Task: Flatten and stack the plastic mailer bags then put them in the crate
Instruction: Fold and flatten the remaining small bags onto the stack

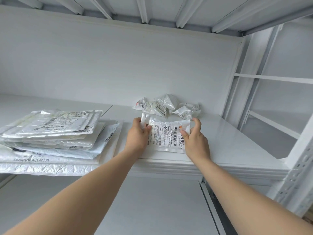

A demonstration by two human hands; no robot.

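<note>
While a big stack (50,133) of flat bags sits on the left of the shelf (228,141), the left hand (138,134) grips one end of a small bag (167,136). The right hand (194,141) pinches the other end. Behind it lie a few crumpled bags (167,106), not flat yet. No crate shows, so I think packing comes last.

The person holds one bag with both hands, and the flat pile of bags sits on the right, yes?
Not quite. In the head view, the left hand and right hand do hold one bag, but the flat pile sits on the left, not the right.
</note>
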